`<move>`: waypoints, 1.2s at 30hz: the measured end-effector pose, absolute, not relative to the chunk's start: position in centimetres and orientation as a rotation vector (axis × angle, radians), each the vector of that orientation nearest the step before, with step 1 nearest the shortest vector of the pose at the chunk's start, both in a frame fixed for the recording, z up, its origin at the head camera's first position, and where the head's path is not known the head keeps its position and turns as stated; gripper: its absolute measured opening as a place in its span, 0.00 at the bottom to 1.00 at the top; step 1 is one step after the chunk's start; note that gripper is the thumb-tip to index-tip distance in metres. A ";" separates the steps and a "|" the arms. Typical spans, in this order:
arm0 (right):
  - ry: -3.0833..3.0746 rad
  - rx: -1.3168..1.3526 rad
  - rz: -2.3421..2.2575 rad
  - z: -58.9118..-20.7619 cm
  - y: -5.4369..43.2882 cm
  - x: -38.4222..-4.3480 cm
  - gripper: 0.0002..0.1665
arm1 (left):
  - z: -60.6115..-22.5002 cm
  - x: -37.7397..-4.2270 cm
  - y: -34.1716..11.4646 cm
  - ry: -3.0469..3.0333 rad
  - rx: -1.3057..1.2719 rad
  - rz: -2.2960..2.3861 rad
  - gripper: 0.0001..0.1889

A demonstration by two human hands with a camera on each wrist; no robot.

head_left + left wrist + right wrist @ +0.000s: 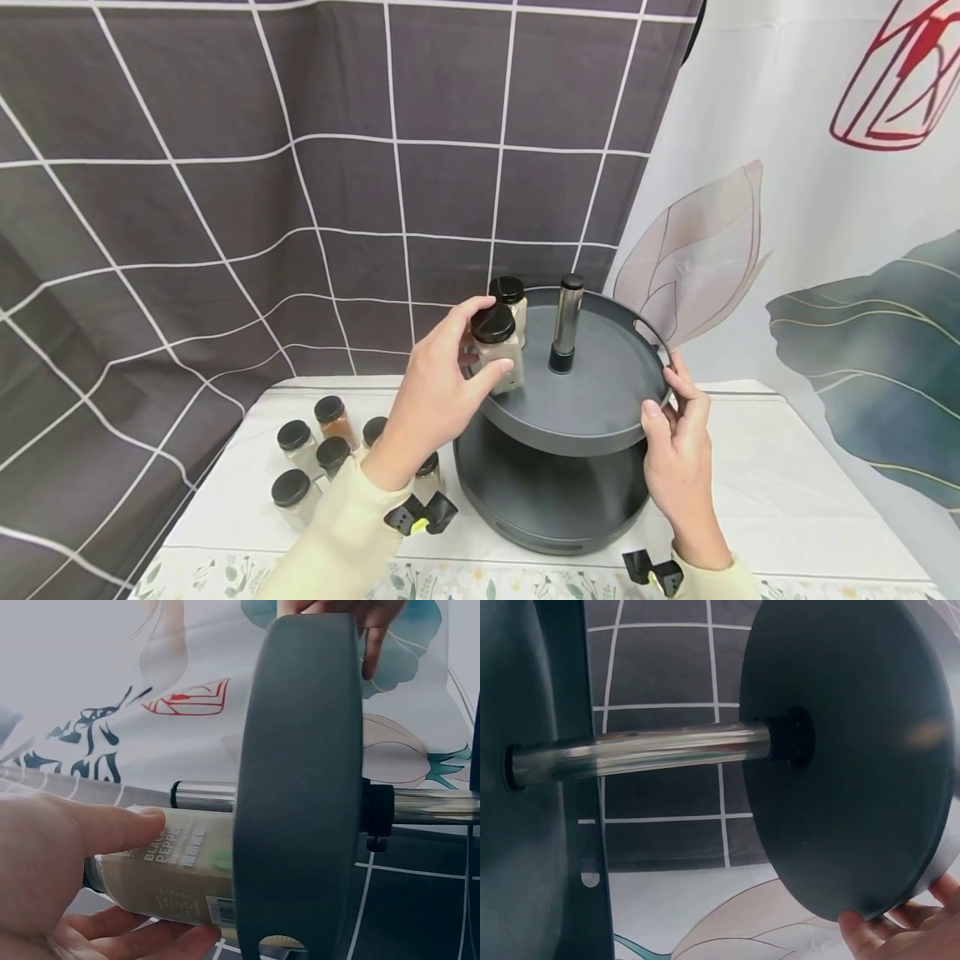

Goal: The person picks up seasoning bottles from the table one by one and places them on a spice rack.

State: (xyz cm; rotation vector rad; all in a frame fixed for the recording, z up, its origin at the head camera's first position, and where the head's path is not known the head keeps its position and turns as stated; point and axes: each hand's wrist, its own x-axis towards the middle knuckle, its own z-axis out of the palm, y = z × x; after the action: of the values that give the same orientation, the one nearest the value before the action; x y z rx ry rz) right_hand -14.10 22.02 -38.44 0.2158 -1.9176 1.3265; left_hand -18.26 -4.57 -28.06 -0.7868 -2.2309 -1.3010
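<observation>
In the head view my left hand (442, 375) grips a square spice jar (498, 354) with a black lid, at the left side of the upper tier (600, 392) of a dark grey two-tier tray. The left wrist view shows "black pepper" on the label of this jar (180, 862), its base right at the tier's rim. A second black-lidded jar (510, 292) stands just behind it on the tier. My right hand (682, 458) holds the upper tier's right rim between thumb and fingers, near a cut-out handle.
Several black-lidded jars (330, 408) stand on the white tablecloth (232, 492) at the left, partly hidden by my left forearm. A metal post (567, 325) rises through the upper tier. The wider lower tier (551, 504) sits below. A grey checked curtain (450, 192) hangs behind.
</observation>
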 end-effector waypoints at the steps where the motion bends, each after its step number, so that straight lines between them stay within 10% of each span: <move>1: -1.919 0.216 1.320 -38.5 22.0 -14.1 0.26 | -28.1 -18.3 -4.6 -2.231 -0.785 -1.296 0.34; 36: -1.920 0.202 1.233 -38.3 21.8 -13.8 0.26 | -30.1 -19.2 -4.6 -2.291 -0.717 -1.087 0.36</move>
State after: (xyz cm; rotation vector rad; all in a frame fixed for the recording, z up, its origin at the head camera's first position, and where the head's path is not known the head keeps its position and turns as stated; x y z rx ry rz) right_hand -13.83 21.82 -38.31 0.2015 -1.9202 1.2334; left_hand -19.25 -4.64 -30.14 -0.7170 -2.2911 -1.0867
